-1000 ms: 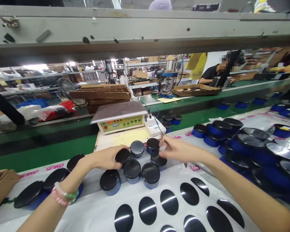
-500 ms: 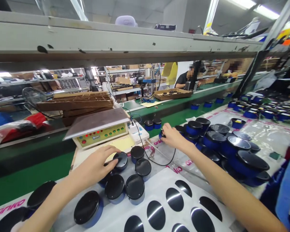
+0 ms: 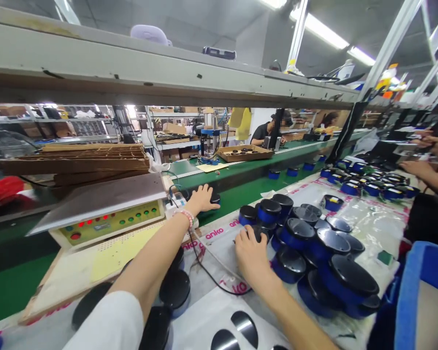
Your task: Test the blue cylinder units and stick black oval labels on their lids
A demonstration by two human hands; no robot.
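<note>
A: Item one, the left hand (image 3: 201,198)?

B: One, bracelet at the wrist, over the near edge of the green belt (image 3: 241,190). Fingers spread, at a black-topped round container (image 3: 215,198); whether they grip it, cannot tell.

A: Item two, the right hand (image 3: 254,250)?

B: One, above the bench (image 3: 208,248). Fingers bent around a dark round piece (image 3: 259,233), just beside the clustered stock.

A: The clustered stock itself?

B: Blue containers with glossy black tops (image 3: 301,228), several, grouped to the right of that hand, some stacked on others. Count uncertain; they overlap.

A: Bench covering?

B: Clear film (image 3: 214,234), printed "anko" in pink. On it, near the lower edge, one white sheet (image 3: 206,313) bearing flat black discs (image 3: 224,340). One black cable (image 3: 211,277), curving across the film.

A: Left side?

B: One control box (image 3: 109,223), red and green lights on its face, grey-brown plate (image 3: 105,199) on top.

A: Right side?

B: One blue-rimmed bin (image 3: 410,291). Beyond it, another person's hands (image 3: 419,170), near further blue pieces (image 3: 372,187). Across the belt: one shallow cardboard tray (image 3: 244,154), dark round parts inside.
</note>
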